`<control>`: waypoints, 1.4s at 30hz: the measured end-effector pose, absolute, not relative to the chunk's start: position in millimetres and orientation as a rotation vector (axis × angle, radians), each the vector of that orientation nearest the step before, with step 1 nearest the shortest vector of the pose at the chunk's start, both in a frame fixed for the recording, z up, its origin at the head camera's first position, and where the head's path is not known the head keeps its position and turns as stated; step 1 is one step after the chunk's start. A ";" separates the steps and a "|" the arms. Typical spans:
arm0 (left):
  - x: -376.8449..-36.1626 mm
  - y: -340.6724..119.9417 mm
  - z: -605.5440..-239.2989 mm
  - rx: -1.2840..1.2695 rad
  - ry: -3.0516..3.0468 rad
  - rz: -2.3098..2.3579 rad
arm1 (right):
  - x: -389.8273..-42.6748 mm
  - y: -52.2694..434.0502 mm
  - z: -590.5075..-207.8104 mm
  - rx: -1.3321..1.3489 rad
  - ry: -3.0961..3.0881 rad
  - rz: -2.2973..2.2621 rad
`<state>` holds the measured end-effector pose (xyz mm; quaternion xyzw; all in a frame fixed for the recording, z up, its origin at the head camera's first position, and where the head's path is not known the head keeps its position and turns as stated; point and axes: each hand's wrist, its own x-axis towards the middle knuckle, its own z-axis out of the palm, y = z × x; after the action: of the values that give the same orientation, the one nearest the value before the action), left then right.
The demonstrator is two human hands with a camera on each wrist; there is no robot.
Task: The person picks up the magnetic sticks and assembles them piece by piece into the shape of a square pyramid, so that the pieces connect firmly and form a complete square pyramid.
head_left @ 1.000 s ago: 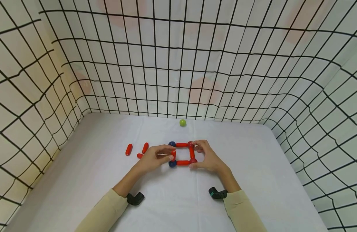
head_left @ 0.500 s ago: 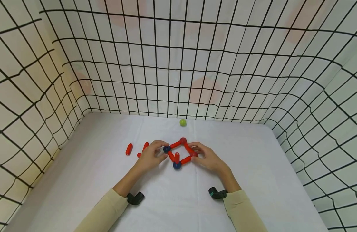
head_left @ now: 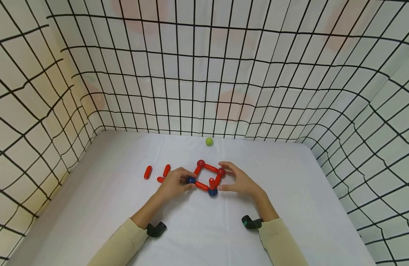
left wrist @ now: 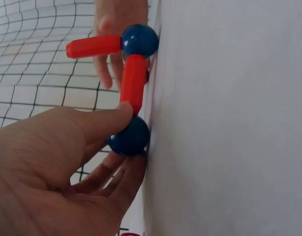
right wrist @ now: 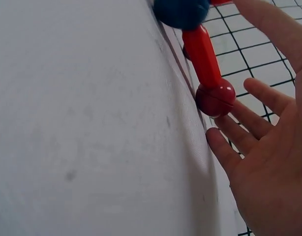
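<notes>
A four-sided frame of red rods (head_left: 211, 168) joined by two red balls (head_left: 200, 163) and two blue balls (head_left: 212, 191) lies on the white table (head_left: 291, 192). One short red rod (head_left: 211, 183) stands up from the near blue ball. My left hand (head_left: 187, 181) pinches the left blue ball (left wrist: 131, 136) between thumb and fingers. My right hand (head_left: 223, 177) is spread just right of the frame. Its fingers (right wrist: 239, 142) lie straight beside the right red ball (right wrist: 216, 98); I cannot tell if they touch it.
A green ball (head_left: 209, 141) sits by the back wall. Three loose red rods (head_left: 147, 171) (head_left: 166, 170) (head_left: 160, 179) lie left of my left hand. Grid-patterned cloth walls (head_left: 58, 92) close in the table on three sides.
The frame has swung round on the table from a square to a diamond. The right hand has let go of its right side and spread. The left hand keeps hold of a blue ball.
</notes>
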<state>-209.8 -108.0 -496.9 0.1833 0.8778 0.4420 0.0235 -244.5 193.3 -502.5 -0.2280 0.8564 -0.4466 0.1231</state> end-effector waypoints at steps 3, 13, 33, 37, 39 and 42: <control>-207.2 -105.4 -496.9 0.600 2.695 1.368 | -241.9 193.5 -502.3 -0.679 2.505 -1.266; -206.1 -99.5 -501.2 0.634 2.685 1.350 | -234.4 189.4 -505.5 -0.650 2.576 -1.124; -225.6 -157.0 -478.7 0.185 2.962 1.300 | -234.1 192.7 -513.6 -0.627 2.550 -1.184; -229.6 -168.4 -478.7 0.115 2.986 1.205 | -234.6 193.0 -514.2 -0.624 2.547 -1.188; -231.0 -170.8 -479.4 0.113 2.973 1.164 | -234.4 192.9 -514.0 -0.618 2.545 -1.189; -232.3 -170.9 -479.9 0.116 2.951 1.124 | -233.7 192.4 -513.1 -0.607 2.541 -1.195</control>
<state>-232.3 -170.9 -479.9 0.0368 0.9339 0.3556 -0.0094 -233.7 192.4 -513.1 -0.2094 0.8766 -0.4121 0.1339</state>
